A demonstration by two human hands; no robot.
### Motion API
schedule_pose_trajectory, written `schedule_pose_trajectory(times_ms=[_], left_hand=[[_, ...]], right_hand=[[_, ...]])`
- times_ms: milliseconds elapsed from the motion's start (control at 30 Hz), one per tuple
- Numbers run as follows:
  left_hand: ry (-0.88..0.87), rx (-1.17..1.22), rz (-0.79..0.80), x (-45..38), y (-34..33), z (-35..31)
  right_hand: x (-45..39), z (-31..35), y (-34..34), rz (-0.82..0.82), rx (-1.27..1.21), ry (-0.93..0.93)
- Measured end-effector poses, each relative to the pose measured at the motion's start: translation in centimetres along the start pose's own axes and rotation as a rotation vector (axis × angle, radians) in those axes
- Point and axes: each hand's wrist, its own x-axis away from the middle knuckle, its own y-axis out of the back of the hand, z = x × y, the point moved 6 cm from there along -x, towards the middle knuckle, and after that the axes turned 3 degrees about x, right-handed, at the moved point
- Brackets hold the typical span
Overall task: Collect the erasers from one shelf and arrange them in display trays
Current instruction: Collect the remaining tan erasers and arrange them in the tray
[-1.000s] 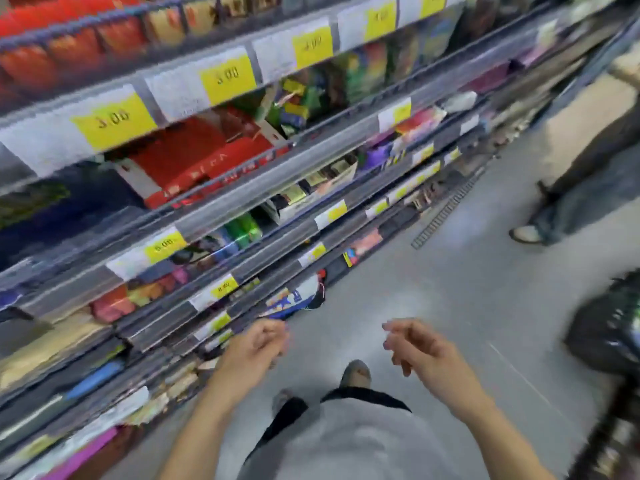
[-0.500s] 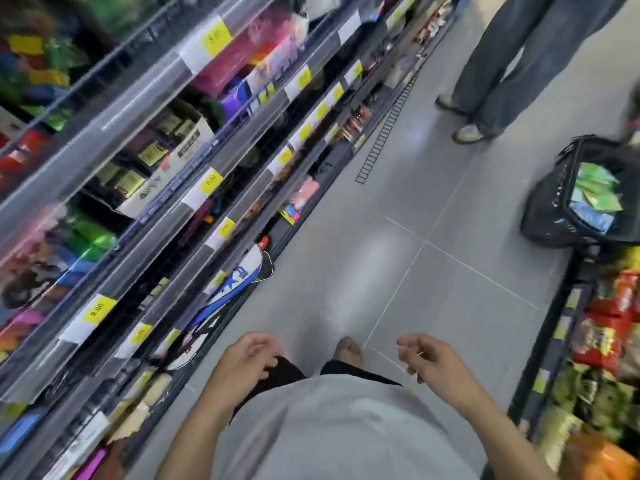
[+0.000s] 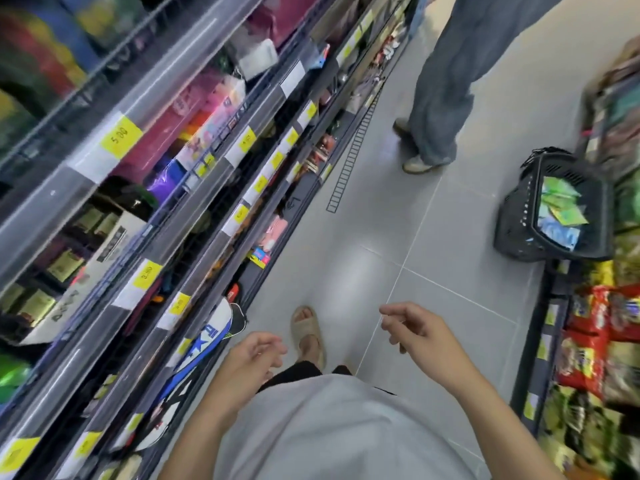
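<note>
My left hand (image 3: 252, 358) hangs in front of my waist with its fingers loosely curled and holds nothing. My right hand (image 3: 415, 329) floats at the same height to the right, fingers relaxed and also holding nothing. Both are above the grey floor of a shop aisle. The shelf rack (image 3: 194, 216) on my left carries blurred packets and boxes behind yellow price tags. I cannot make out any erasers or display trays among them.
A black shopping basket (image 3: 519, 233) with green and blue packets stands on the floor at the right, beside a snack shelf (image 3: 588, 341). Another person's legs (image 3: 446, 81) stand ahead in the aisle. A slotted strip (image 3: 349, 157) lies along the floor by the left rack.
The view has swung right and down from the left shelves to the aisle floor. The basket and right shelf came into sight. My hands stayed in front of me, holding nothing.
</note>
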Motion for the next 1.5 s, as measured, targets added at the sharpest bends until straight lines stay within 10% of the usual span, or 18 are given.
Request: schedule_pose_trajectory(times_ms=[500,967,1500], left_hand=[[-0.138,-0.074,0.035,-14.5,-3.9,-21.9],[-0.154,0.215,-0.309,-15.4,-8.9,-30.4],[-1.084,0.093,-0.888,2.4,4.4,-55.9]], right_hand=[[-13.3,3.7,10.1,-0.09,-0.023,-0.119],[-33.2,22.0,17.4,0.32,0.223,0.203],[-31.8,55.0,9.1,0.586,0.191,0.988]])
